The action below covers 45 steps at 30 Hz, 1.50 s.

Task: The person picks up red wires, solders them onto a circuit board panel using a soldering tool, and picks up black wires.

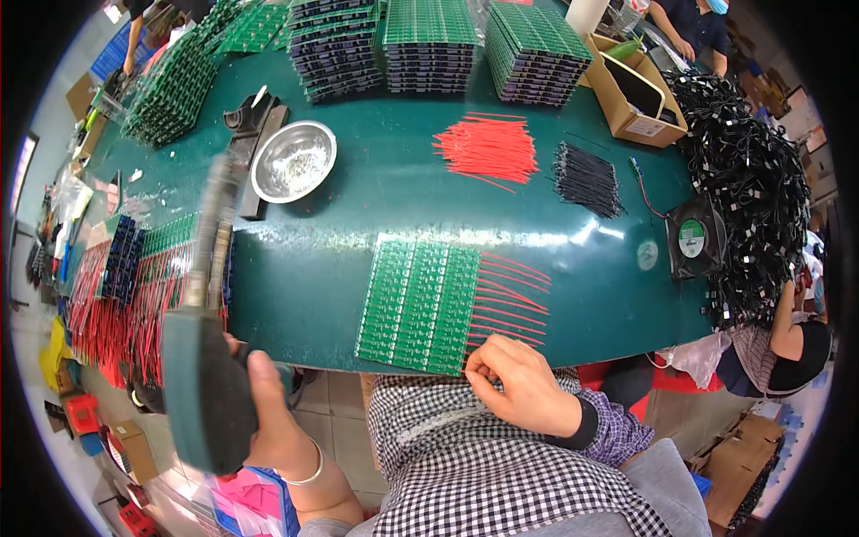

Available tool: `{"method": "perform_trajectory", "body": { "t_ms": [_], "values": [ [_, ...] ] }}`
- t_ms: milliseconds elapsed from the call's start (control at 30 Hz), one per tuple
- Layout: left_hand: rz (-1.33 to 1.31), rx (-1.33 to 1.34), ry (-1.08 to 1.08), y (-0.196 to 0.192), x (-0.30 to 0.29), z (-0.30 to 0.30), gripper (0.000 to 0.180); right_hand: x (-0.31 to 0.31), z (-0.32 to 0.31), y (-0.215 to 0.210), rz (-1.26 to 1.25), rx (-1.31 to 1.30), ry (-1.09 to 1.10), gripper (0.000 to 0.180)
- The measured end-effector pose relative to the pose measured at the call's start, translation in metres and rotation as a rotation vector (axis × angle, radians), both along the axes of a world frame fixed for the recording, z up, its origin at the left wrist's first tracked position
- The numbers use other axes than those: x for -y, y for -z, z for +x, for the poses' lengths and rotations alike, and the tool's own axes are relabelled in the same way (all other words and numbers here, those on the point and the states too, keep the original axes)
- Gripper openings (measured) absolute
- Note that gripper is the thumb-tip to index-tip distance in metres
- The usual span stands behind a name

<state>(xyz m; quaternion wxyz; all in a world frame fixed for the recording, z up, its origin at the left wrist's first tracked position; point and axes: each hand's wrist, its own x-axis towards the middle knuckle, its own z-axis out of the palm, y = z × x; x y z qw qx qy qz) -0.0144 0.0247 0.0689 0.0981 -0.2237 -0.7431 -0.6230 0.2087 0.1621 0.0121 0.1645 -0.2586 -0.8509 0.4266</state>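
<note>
Counts: one green circuit-board panel (416,304) at the near edge of the green table (617,286), a row of red wires (512,295) off its right side; one steel bowl (309,136), one red wire pile (488,150), one black wire pile (586,179), one fan (693,237). Bare tabletop both sides of the panel. Left hand (273,416) wraps the grip of one gun-shaped tool (206,385), blurred, left of the panel. Right hand (521,385): fingertips narrow at the panel's near right corner; whether pinching a wire, cannot tell.

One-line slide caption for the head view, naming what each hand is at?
Left hand gripping a blurred green handheld tool, right hand by a green circuit-board panel with red wires along its right edge.
</note>
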Motion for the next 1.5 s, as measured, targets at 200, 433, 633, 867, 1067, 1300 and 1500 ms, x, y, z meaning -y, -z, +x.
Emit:
{"method": "perform_trajectory", "body": {
  "t_ms": [200,433,633,867,1067,1300,1500],
  "values": [
    [-0.358,0.1,0.058,0.053,-0.048,-0.093,0.038,-0.007,0.012,-0.014,0.07,0.036,-0.051,0.012],
    [-0.042,0.194,0.06,0.031,-0.054,-0.043,0.024,-0.043,0.048,-0.036,0.024,0.12,-0.121,0.008],
    [0.087,0.32,0.179,0.038,-0.028,-0.004,0.041,-0.122,0.058,-0.046,0.223,0.108,0.232,0.006],
    [0.037,0.404,0.124,0.054,-0.01,0.012,0.047,-0.213,0.047,-0.001,0.598,-0.007,0.403,0.005],
    [0.01,0.394,0.159,0.023,-0.02,0.033,0.034,-0.242,0.034,0.017,0.718,0.067,0.404,0.013],
    [-0.048,0.417,0.162,0.02,-0.027,0.034,0.034,-0.243,0.032,0.023,0.714,0.041,0.422,0.01],
    [-0.06,0.423,0.195,0.021,-0.029,0.033,0.035,-0.242,0.034,0.024,0.799,0.006,0.445,0.008]
  ]
}}
